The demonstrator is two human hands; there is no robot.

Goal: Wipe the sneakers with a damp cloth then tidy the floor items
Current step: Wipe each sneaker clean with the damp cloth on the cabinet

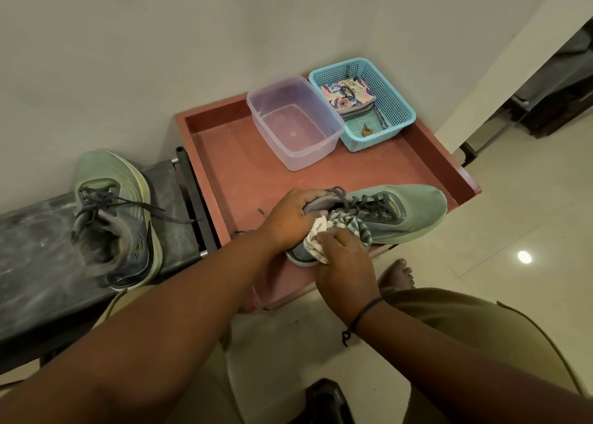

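A green sneaker [414, 210] lies on the red tray-top table [244, 166], toe pointing right. My left hand [288, 218] grips its collar at the heel end. My right hand [345, 253] presses a white and grey striped cloth [321, 234] against the near side of the shoe by the heel. A second green sneaker [115, 218] with loose dark laces stands on a dark bench [32, 263] to the left, toe towards the wall.
A clear plastic tub [295, 121] holding a little water sits at the back of the red table. Beside it a blue mesh basket [391, 109] holds a floral pouch. My bare foot [396, 276] rests on the glossy tiled floor [513, 231].
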